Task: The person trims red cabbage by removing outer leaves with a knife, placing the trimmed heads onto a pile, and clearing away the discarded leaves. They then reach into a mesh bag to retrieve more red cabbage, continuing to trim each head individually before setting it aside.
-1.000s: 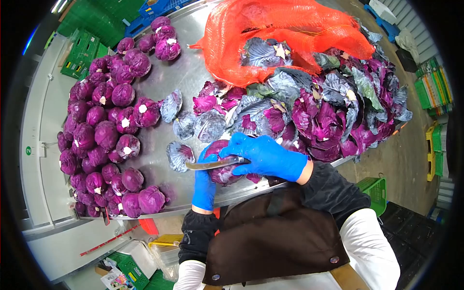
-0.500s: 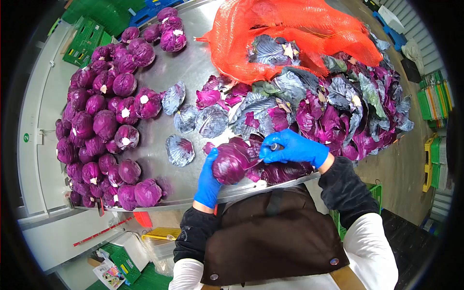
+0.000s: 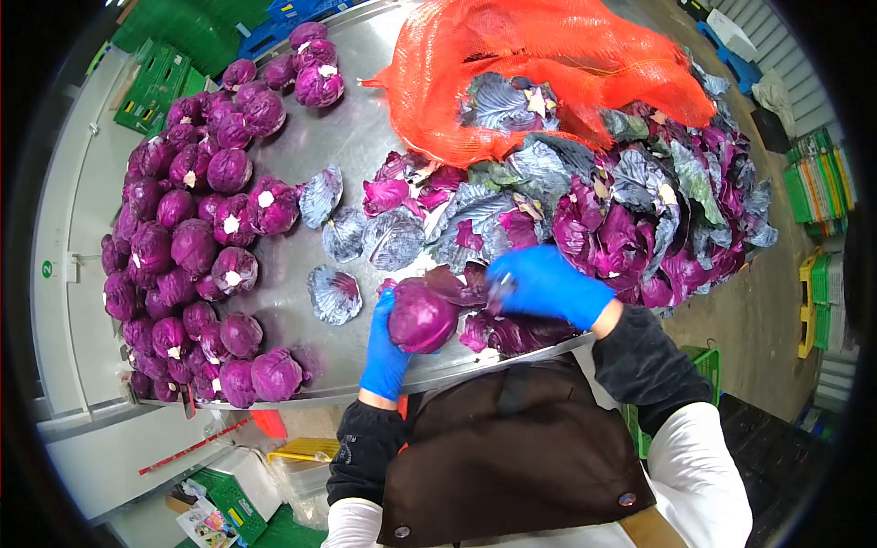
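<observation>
In the head view, my blue-gloved left hand (image 3: 385, 354) is wrapped round the left side of a red cabbage (image 3: 423, 317), near the table's front edge. Just right of it, my blue-gloved right hand (image 3: 550, 285) is closed on a small knife (image 3: 501, 290), smeared by motion; its dark handle shows more clearly in the earlier view. A loose purple leaf (image 3: 457, 286) spans the gap between the cabbage and the right hand; whether it is still attached is hard to tell. Loose purple leaves (image 3: 521, 334) lie below my right hand.
Whole red cabbages (image 3: 194, 247) are heaped on the left of the metal table (image 3: 315, 137). Cut-off leaves (image 3: 630, 219) pile up at the right, partly under an orange net bag (image 3: 438, 82). Several grey-purple leaves (image 3: 335, 294) lie mid-table. Green crates (image 3: 151, 87) stand beyond.
My right hand has shifted slightly left, its knife now blurred. The cabbage in my left hand has moved a little left and shows a smoother surface, with a leaf peeled away to its right.
</observation>
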The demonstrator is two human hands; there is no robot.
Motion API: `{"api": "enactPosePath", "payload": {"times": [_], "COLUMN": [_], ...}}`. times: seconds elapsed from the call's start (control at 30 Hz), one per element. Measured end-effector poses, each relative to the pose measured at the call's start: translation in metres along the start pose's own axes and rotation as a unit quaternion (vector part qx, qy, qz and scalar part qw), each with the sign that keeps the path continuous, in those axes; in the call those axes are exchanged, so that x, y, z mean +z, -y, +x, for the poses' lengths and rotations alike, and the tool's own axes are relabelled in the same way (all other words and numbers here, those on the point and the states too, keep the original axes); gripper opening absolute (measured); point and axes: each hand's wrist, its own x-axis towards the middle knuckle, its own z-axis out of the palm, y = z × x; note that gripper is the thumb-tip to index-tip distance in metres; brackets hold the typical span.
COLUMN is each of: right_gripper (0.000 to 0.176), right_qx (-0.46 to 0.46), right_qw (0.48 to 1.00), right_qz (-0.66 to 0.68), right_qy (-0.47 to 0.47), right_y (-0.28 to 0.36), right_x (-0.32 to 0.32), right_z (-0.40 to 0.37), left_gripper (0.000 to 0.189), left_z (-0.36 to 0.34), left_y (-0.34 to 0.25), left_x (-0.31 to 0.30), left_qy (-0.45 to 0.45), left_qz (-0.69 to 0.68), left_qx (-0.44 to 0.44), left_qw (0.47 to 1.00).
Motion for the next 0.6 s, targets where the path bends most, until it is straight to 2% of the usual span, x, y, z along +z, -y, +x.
{"api": "enactPosePath", "payload": {"times": [0.03, 0.07, 0.1, 0.13, 0.17, 0.2, 0.23, 0.3, 0.37, 0.4, 0.43, 0.47, 0.5, 0.57, 0.6], "right_gripper": [0.034, 0.033, 0.037, 0.037, 0.039, 0.041, 0.041, 0.041, 0.039, 0.035, 0.033, 0.030, 0.027, 0.027, 0.027], "right_qx": [0.033, 0.067, 0.034, 0.036, -0.048, -0.133, -0.131, -0.115, -0.049, 0.020, 0.060, 0.125, 0.204, 0.199, 0.207], "right_qw": [0.998, 0.993, 0.996, 0.996, 0.990, 0.961, 0.961, 0.963, 0.938, 0.960, 0.957, 0.933, 0.895, 0.879, 0.883], "right_qz": [-0.039, -0.077, -0.014, -0.011, 0.118, 0.241, 0.241, 0.228, 0.343, 0.268, 0.240, 0.317, 0.393, 0.431, 0.419], "right_qy": [-0.029, -0.060, -0.080, -0.080, -0.056, -0.034, -0.036, 0.082, 0.003, -0.072, -0.154, -0.120, -0.055, -0.052, -0.049], "right_y": [-0.016, -0.026, -0.010, 0.008, 0.028, 0.036, 0.033, 0.020, -0.013, -0.028, -0.046, -0.042, -0.031, -0.030, -0.030], "right_x": [-0.008, -0.012, -0.019, -0.018, -0.015, -0.014, -0.015, -0.011, 0.013, 0.025, 0.040, 0.032, 0.019, 0.027, 0.034], "right_z": [-0.001, 0.000, 0.004, 0.008, 0.010, 0.011, 0.013, 0.023, 0.025, 0.026, 0.025, 0.020, 0.016, 0.006, 0.001], "left_gripper": [0.056, 0.056, 0.057, 0.057, 0.060, 0.060, 0.062, 0.063, 0.067, 0.069, 0.068, 0.069, 0.071, 0.078, 0.078], "left_z": [-0.009, -0.009, -0.007, -0.004, 0.009, 0.009, 0.006, 0.000, -0.003, -0.005, -0.006, -0.007, -0.010, -0.001, -0.007], "left_y": [-0.007, -0.009, -0.009, -0.008, -0.002, -0.001, 0.001, 0.008, 0.012, 0.005, 0.003, -0.007, -0.023, -0.051, -0.068], "left_x": [0.011, 0.008, 0.003, -0.004, -0.021, -0.019, -0.017, -0.019, -0.027, -0.032, -0.036, -0.034, -0.033, -0.054, -0.046], "left_qy": [0.043, 0.042, 0.089, 0.134, 0.120, 0.121, 0.146, 0.170, 0.158, 0.154, 0.139, 0.097, 0.137, 0.191, 0.051], "left_qz": [-0.014, -0.015, -0.051, -0.087, -0.079, -0.077, -0.079, -0.082, -0.135, -0.157, -0.158, -0.191, -0.191, -0.132, -0.110], "left_qx": [-0.030, -0.028, -0.067, -0.108, -0.130, -0.132, -0.140, -0.147, -0.112, -0.079, -0.028, 0.001, 0.026, 0.086, 0.122], "left_qw": [0.999, 0.999, 0.992, 0.981, 0.981, 0.981, 0.976, 0.971, 0.972, 0.972, 0.977, 0.977, 0.972, 0.969, 0.985]}}
